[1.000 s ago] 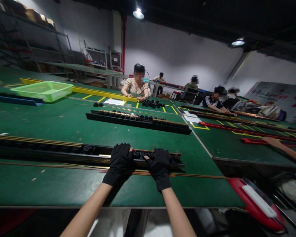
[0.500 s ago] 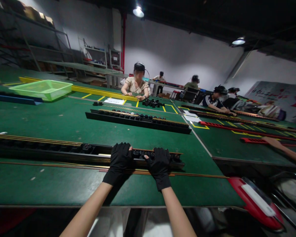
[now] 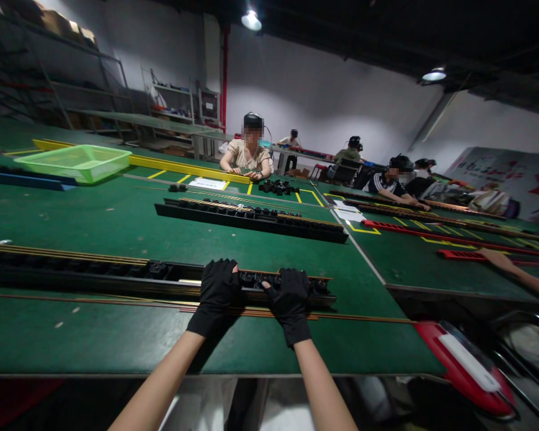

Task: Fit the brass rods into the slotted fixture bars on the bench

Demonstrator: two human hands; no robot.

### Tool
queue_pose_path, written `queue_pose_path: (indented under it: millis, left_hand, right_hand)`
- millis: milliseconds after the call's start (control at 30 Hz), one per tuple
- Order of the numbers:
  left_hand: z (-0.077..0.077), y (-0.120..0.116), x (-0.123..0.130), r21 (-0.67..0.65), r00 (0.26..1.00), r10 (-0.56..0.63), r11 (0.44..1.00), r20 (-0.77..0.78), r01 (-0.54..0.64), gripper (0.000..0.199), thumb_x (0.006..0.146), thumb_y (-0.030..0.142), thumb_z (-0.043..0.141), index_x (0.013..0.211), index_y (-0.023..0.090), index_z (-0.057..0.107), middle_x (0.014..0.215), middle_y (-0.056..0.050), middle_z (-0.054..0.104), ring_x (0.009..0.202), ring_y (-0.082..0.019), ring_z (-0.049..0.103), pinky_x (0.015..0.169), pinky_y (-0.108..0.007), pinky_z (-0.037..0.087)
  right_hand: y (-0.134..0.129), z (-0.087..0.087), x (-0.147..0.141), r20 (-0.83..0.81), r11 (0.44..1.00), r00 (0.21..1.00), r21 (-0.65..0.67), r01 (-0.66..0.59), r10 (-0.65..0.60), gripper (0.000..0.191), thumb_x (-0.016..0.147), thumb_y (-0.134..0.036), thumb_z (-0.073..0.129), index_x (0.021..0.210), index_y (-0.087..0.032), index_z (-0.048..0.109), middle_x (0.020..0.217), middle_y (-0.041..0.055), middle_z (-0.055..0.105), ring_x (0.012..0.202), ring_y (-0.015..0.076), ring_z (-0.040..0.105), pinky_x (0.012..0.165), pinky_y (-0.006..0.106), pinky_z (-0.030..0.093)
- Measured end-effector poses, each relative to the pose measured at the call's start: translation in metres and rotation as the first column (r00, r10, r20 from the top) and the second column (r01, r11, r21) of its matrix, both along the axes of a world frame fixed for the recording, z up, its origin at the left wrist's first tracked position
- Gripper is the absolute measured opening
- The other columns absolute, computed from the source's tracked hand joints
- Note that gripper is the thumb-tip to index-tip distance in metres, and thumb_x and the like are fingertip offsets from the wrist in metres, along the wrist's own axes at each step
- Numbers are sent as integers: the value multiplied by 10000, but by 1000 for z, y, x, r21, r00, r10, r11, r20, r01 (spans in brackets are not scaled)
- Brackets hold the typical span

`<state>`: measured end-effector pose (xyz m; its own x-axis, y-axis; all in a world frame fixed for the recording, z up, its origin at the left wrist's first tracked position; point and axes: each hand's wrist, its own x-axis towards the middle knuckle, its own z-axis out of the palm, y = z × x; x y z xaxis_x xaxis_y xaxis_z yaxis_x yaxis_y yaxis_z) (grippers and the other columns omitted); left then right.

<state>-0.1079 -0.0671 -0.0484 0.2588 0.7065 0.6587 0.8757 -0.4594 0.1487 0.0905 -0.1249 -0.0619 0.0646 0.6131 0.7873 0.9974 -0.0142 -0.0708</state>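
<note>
A long black channel rail (image 3: 94, 278) lies across the table in front of me, with black blocks (image 3: 157, 269) seated inside it. Thin brass-coloured rods (image 3: 72, 254) run along the top of its left part. My left hand (image 3: 219, 287), in a black fingerless glove, is wrapped over the rail near its right portion. Farther right, my right hand (image 3: 290, 296), gloved the same way, grips over the rail close to its right end. Both hands' fingertips are hidden behind the rail. Loose thin rods (image 3: 251, 313) lie on the table beneath my wrists.
Another black rail (image 3: 251, 222) with rods lies beyond mine. Farther back are a green basket (image 3: 94, 161), a yellow rail (image 3: 184, 169) and loose black parts (image 3: 278, 187). A person (image 3: 249, 152) sits opposite. Red rails (image 3: 431, 236) and another person's hand (image 3: 496, 258) are at right.
</note>
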Motion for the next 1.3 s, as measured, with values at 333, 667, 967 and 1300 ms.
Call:
queue_pose_path:
  millis: [333,667,967,1300]
  left_hand:
    - [-2,2,3,14,999,35,999,31,-36,370,954,241,356,1034,130,701,1018,-128,739,954,-287,652,969,-457,396]
    - [-3,2,3,16,998,43,999,42,-44,369,958,249,345,1047,150,690,1031,-119,740,975,-274,657,975,-451,400]
    - [-12,2,13,39,998,-35,999,44,33,364,948,283,409,1151,113,658,1241,-175,673,1257,-350,549,1074,-538,331]
    - [-5,-3,14,20,999,-5,1000,-52,6,338,945,276,398,1084,139,675,1121,-143,718,1103,-321,620,1009,-483,389]
  right_hand:
    - [0,1,0,-15,1000,1000,-20,2,-2,530,863,-617,564,1041,-130,673,995,157,696,982,292,601,1038,485,353]
    - [2,-2,1,-22,1000,1000,-8,-11,11,531,873,-618,546,1052,-134,667,975,145,689,975,283,595,1038,476,349]
    - [-1,1,0,3,1000,1000,15,-4,4,522,875,-618,550,1017,-133,678,979,147,711,980,291,606,1052,470,340]
    - [-1,3,0,-11,1000,1000,9,-2,2,510,860,-604,585,1014,-128,682,971,143,710,965,284,610,1045,460,345]
